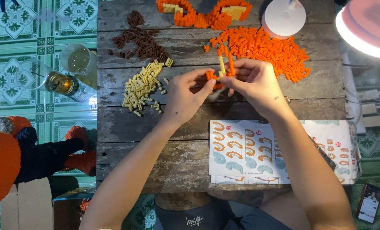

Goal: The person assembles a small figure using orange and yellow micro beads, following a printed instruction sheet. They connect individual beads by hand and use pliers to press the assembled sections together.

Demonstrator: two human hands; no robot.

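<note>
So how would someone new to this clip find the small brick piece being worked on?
On the wooden table, look below the big orange brick pile. Between the left hand and right hand sits a small orange assembly, the only piece with a pale yellow strip.

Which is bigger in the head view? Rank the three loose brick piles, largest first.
1. Orange brick pile, clearly the widest spread.
2. Yellow brick pile and brown brick pile look about alike; I would not rank them.
</note>
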